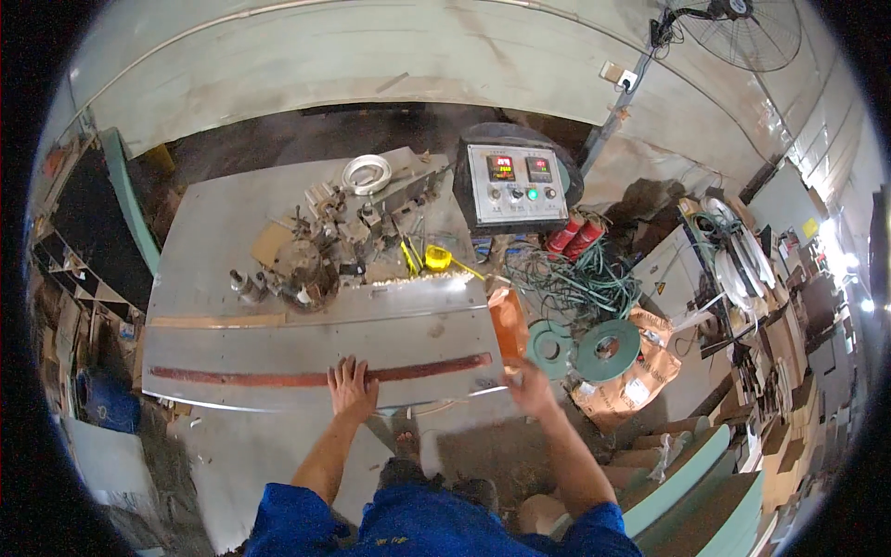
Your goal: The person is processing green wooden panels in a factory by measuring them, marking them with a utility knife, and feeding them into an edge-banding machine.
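Note:
A long, narrow reddish-brown strip [427, 370] lies across the front part of the grey metal table [232, 348]. My left hand [352, 388] rests on the strip near its middle, fingers extended and slightly apart, pressing flat. Just past the strip's right end, my right hand [530, 388] is at the table's right front corner. Its fingers are blurred, and whether they grip anything does not show. A thin pale brown strip [218, 321] lies farther back on the left, parallel to the reddish one.
Behind the strips are metal tool parts [306, 269], a yellow tape measure [437, 258] and a white ring [367, 174]. A control box [516, 186] with lit displays stands at the back right. Right of the table are green discs [608, 351], tangled green cable [585, 274] and a brown sack [650, 371].

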A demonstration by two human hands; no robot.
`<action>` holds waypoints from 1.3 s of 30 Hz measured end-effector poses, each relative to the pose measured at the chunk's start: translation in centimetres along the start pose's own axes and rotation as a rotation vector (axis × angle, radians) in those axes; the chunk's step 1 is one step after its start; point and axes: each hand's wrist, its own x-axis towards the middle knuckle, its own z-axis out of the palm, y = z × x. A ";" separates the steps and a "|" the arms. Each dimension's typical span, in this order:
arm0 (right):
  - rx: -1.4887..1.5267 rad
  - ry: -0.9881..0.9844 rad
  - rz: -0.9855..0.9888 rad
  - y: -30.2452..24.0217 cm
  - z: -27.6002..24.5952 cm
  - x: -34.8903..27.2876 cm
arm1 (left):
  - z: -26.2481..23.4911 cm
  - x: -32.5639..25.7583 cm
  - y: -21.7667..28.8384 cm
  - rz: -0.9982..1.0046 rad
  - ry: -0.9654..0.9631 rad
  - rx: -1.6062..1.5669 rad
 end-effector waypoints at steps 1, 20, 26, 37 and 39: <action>-0.040 0.067 -0.063 -1.2 -0.9 4.3 | 0.4 0.2 -0.5 0.011 -0.009 0.059; -0.561 0.307 -0.080 -2.2 -2.6 40.5 | 0.6 2.6 -0.5 -0.016 0.032 0.028; -0.611 0.201 -0.079 -2.8 -3.3 40.6 | 0.6 2.6 -0.4 -0.039 0.012 0.051; -0.719 0.199 -0.181 -1.5 -4.4 41.0 | 0.5 2.5 -0.7 -0.074 -0.086 0.102; -0.653 0.149 -0.177 -2.8 -4.5 40.8 | 0.6 1.9 -0.9 -0.093 -0.059 0.109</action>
